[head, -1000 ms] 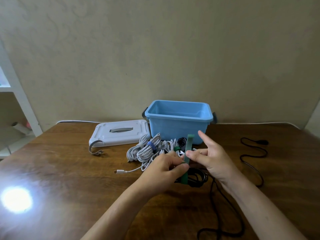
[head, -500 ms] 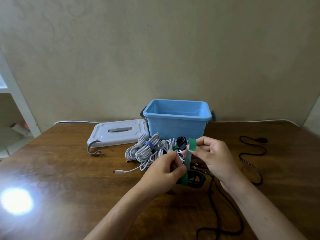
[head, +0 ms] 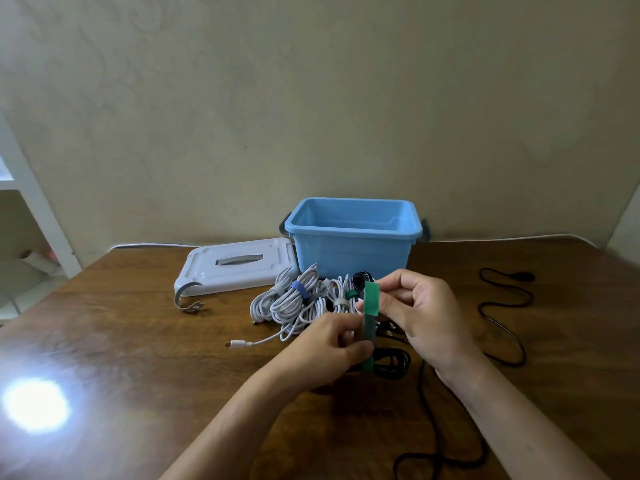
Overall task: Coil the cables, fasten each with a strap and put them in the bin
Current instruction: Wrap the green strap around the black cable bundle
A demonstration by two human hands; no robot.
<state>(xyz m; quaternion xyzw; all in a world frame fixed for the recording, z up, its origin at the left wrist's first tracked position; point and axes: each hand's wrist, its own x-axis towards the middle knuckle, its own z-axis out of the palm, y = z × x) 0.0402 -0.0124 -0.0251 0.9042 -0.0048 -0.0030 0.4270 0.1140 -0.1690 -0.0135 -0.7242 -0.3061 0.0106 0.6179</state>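
Green strap point(head: 371, 308) stands upright around the black coil point(head: 389, 362) — white strapped bundles point(head: 298, 301) before the blue bin point(head: 353, 249) (open).

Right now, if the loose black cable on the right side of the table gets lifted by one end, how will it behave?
The loose black cable lies in wavy loops on the table, so it is probably floppy and would dangle and trail rather than hold shape. It looks thin, so likely light. Its plug end may swing or snag on the way to the blue bin.

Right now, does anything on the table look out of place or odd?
Nothing damaged or spilled. One black cable lies loose and uncoiled to the right of the bin, and a spare grey strap sits curled beside the lid.
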